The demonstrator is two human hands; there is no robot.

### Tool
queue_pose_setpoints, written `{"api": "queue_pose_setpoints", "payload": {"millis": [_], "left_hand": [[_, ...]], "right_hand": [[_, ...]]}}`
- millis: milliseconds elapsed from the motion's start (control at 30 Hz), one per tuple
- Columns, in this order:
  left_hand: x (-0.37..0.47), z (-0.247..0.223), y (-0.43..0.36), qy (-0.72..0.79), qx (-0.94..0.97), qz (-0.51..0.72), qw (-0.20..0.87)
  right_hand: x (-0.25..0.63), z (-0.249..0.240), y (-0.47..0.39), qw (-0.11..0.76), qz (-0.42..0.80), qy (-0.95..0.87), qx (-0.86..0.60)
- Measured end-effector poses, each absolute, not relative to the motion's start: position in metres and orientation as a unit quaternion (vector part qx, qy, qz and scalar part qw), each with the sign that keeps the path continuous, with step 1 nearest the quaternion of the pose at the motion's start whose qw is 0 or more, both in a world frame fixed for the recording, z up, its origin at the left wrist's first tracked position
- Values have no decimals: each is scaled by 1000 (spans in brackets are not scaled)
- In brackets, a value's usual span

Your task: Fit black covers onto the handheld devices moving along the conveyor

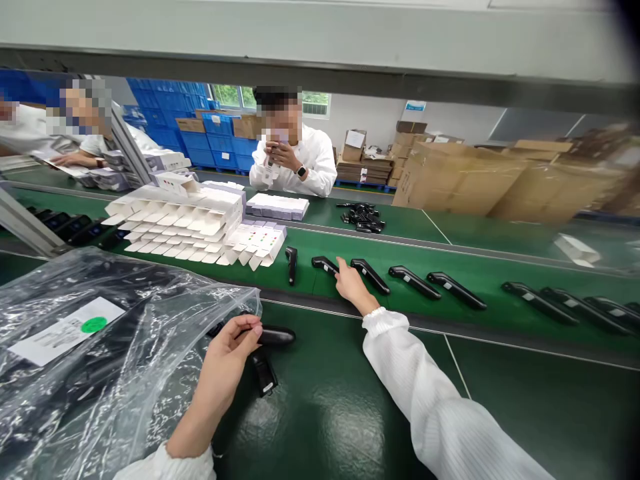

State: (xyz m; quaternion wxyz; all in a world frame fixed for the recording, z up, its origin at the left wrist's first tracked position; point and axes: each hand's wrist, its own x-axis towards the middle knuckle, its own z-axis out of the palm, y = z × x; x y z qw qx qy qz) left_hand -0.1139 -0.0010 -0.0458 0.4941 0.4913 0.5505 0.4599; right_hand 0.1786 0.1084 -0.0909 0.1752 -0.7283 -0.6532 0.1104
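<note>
My left hand (231,357) is at the near bench beside a clear plastic bag, its thumb and fingers closed around a black handheld device (278,336) whose rounded end sticks out to the right. Just below lies a small black piece with a pale label (264,375). Out on the green conveyor belt, my right hand (353,287) grips another black, angled handheld device (324,264); the fingers cover its lower end. To the right, similar devices (370,275) lie slanted in a row, and one device (291,265) stands apart on the left.
A large plastic bag (150,360) of dark items fills the near left. Stacked white open boxes (185,217) stand on the belt's left. Across the line, a person in white (315,163) sits behind a pile of black parts (363,217). A metal beam (320,63) crosses overhead.
</note>
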Motion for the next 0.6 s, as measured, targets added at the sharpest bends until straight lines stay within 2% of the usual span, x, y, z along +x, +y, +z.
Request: {"api": "queue_pose_setpoints", "payload": {"millis": [200,267,333,400,500,600], "left_hand": [[-105,-55,1,540,517,462,477],[-105,-57,1,539,534,460,462],[-105,-59,1,537,547,460,447],[-106,-59,0,536,556,462,436],[-106,-61,-2,534,564,465,424],[-106,-65,-4,519,584,476,404]], "right_hand": [[184,-87,102,204,67,-631,-746],[176,-79,95,246,23,-626,-740],[162,-68,85,304,32,-664,-682],[144,-56,72,322,164,-750,-554],[116,-44,56,262,387,-813,-347],[100,-40,48,252,438,-802,-319]]}}
